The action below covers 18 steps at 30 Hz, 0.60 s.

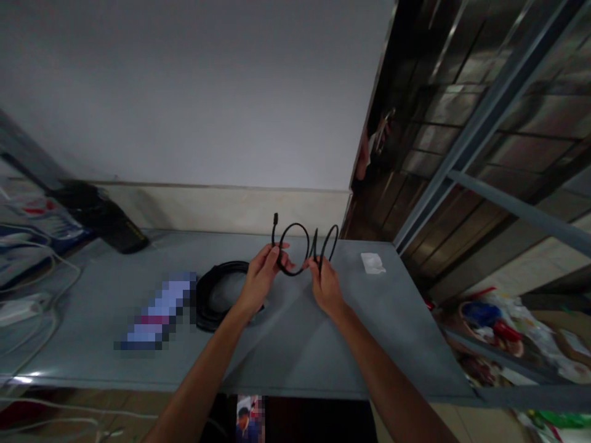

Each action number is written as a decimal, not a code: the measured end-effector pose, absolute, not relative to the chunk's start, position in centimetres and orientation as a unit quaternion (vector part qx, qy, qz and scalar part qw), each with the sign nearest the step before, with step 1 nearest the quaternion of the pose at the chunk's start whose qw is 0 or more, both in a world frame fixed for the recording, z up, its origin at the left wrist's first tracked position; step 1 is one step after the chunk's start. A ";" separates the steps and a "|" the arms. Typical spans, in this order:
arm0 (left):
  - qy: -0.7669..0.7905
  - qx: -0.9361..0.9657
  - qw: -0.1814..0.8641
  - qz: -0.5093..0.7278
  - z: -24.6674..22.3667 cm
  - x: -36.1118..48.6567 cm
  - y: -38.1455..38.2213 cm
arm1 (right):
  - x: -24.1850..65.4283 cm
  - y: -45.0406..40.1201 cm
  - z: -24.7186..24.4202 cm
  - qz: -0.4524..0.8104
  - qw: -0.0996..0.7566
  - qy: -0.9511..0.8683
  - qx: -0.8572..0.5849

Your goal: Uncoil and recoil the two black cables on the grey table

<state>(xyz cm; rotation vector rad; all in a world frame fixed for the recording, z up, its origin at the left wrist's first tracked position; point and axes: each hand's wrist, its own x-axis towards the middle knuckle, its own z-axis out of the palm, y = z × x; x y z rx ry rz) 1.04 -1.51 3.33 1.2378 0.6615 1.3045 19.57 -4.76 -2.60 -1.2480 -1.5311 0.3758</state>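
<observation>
A thin black cable [308, 240] is held up in loose loops between both hands, above the grey tabletop [295, 344]. My left hand [264, 274] pinches it near one end, and a black connector [276, 218] sticks upward from that grip. Loops of the same cable rise out of my right hand [325, 284], whose fingers are closed around it. Behind my left wrist, a thicker coil of black cable [212, 298] lies flat on the table, partly covered by the forearm.
A pixelated phone-like object [159, 314] lies left of the coil. Farther left are a black radio-like device [108, 215], white cords [55, 307] and a white power strip [21, 309]. A crumpled white paper [372, 263] sits to the right, near a metal shelf post [462, 157].
</observation>
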 end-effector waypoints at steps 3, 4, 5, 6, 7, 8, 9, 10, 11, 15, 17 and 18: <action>0.306 0.546 0.541 0.561 4.6 0.1 -1.2 | 20.1 -4.7 -2.5 0.167 0.562 -0.608 -0.536; 0.318 0.562 0.523 0.556 5.0 -0.4 -1.1 | 20.3 -4.6 -2.6 0.171 0.571 -0.594 -0.540; 0.328 0.579 0.504 0.551 5.2 -0.8 -1.0 | 20.5 -4.5 -2.8 0.174 0.581 -0.580 -0.545; 0.337 0.596 0.485 0.544 5.4 -1.3 -0.9 | 20.7 -4.5 -2.9 0.176 0.592 -0.564 -0.548; 0.346 0.614 0.466 0.535 5.6 -1.9 -0.9 | 20.8 -4.4 -3.0 0.176 0.604 -0.548 -0.552; 0.357 0.631 0.444 0.526 5.8 -2.5 -0.8 | 21.0 -4.3 -3.1 0.176 0.617 -0.530 -0.555; 0.371 0.646 0.422 0.517 5.9 -3.1 -0.7 | 21.1 -4.3 -3.0 0.175 0.630 -0.512 -0.558; 0.386 0.658 0.399 0.509 6.0 -3.7 -0.7 | 21.2 -4.2 -2.9 0.175 0.643 -0.493 -0.560; 0.402 0.666 0.376 0.503 6.1 -4.3 -0.6 | 21.3 -4.2 -2.7 0.175 0.655 -0.474 -0.562; 0.455 0.691 0.282 0.486 6.9 -6.4 -0.7 | 22.1 -4.1 -1.7 0.173 0.698 -0.417 -0.556; 0.477 0.705 0.232 0.471 7.5 -7.1 -0.8 | 22.8 -4.1 -1.5 0.167 0.714 -0.394 -0.554; 0.488 0.709 0.209 0.464 7.7 -7.5 -1.0 | 23.2 -4.0 -1.4 0.161 0.719 -0.384 -0.556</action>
